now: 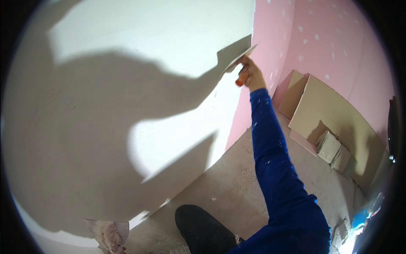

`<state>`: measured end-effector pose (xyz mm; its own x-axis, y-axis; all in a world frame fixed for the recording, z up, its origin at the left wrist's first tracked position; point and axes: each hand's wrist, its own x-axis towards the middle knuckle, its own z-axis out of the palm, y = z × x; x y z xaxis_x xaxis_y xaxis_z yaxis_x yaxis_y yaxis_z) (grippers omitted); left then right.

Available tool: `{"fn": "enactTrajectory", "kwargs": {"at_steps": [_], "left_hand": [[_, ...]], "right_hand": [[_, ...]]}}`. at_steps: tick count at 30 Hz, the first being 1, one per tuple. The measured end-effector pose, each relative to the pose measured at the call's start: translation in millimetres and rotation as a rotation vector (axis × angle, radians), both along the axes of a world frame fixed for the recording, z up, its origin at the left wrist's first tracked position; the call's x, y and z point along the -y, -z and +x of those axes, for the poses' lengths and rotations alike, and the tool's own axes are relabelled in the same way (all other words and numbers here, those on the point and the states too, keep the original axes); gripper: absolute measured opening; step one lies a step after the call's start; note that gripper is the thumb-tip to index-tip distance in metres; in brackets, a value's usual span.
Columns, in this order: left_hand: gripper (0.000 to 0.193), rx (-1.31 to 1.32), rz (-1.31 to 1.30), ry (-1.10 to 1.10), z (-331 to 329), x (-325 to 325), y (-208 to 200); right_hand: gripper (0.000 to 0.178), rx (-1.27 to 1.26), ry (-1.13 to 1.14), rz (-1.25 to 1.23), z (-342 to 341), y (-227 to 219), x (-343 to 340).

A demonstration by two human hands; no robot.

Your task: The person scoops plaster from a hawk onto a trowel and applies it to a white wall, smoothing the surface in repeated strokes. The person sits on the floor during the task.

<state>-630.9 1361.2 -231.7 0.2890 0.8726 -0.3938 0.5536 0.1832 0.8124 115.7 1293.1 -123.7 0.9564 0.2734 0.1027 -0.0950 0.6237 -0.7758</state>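
Note:
My right hand (252, 76), at the end of a paint-flecked blue sleeve, is closed around the orange handle of a wide-bladed putty knife (249, 51). Its blade is against or very near the white-coated wall (177, 34), by the border with the bare pink board. At the bottom left edge, a second broad blade (123, 228) carries a lump of pale, pinkish-beige filler (111, 238). Whatever holds that blade lies outside the picture, and my left hand does not show. A large shadow of me and the knife falls across the white wall.
Pink wall boards (325, 42) with white filled spots meet at the corner. Offcut boards (334, 114) lean there, with a wrapped whitish block or bag (332, 148) before them. A dark-clad leg (203, 228) stands on the dusty concrete floor (232, 182). Blue and pale items (360, 219) lie lower right.

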Motion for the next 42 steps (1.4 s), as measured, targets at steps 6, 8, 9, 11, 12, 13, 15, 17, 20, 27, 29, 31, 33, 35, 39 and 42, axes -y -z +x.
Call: {"fn": "enactTrajectory", "kwargs": {"at_steps": [6, 8, 9, 11, 12, 13, 15, 17, 20, 27, 29, 31, 33, 35, 39, 42], "left_hand": [[0.053, -0.011, -0.023, -0.023, -10, 6, -11], [0.056, -0.06, -0.018, -0.011, -9, 10, -9], [0.058, -0.057, -0.034, 0.017, -5, 9, -5], [0.057, 0.036, -0.039, 0.043, 4, 10, 5], [0.055, 0.117, -0.026, 0.043, 9, 10, 11], [0.052, 0.197, -0.012, 0.045, 15, 10, 15], [0.046, 0.359, 0.015, 0.06, 25, 6, 18], [0.044, 0.446, 0.052, 0.087, 32, 0, 15], [0.044, 0.441, 0.076, 0.112, 40, -12, 4], [0.042, 0.455, 0.048, 0.127, 56, -30, 27], [0.04, 0.414, 0.034, 0.11, 55, -31, 36], [0.038, 0.33, 0.027, 0.081, 53, -29, 42], [0.037, 0.33, 0.029, 0.098, 49, -29, 38], [0.038, 0.342, 0.006, 0.1, 48, -30, 36], [0.038, 0.356, -0.039, 0.105, 44, -37, 28], [0.037, 0.326, -0.038, 0.124, 46, -39, 22]], "right_hand": [[0.011, 0.299, -0.003, -0.187, 22, -117, -2], [0.017, 0.404, 0.01, -0.057, 15, -150, -9], [0.022, 0.511, 0.013, -0.125, 10, -162, -9], [0.027, 0.491, -0.01, -0.023, 0, -174, -11], [0.027, 0.46, -0.017, -0.032, -4, -169, -9], [0.028, 0.42, -0.031, -0.037, -7, -158, -5], [0.027, 0.489, -0.088, 0.006, -8, -113, 11], [0.027, 0.295, -0.189, -0.003, -11, -36, 32], [0.036, 0.078, -0.106, 0.027, -28, 107, 40], [0.036, -0.394, -0.061, -0.072, -115, 321, -10], [0.037, -0.431, -0.084, -0.038, -132, 334, -25], [0.038, -0.459, -0.085, -0.069, -143, 337, -36], [0.037, -0.425, -0.079, -0.055, -148, 333, -41], [0.036, -0.42, -0.05, -0.084, -151, 326, -45], [0.036, -0.404, -0.039, -0.155, -152, 299, -48], [0.034, -0.312, -0.015, -0.136, -142, 254, -46]]}}
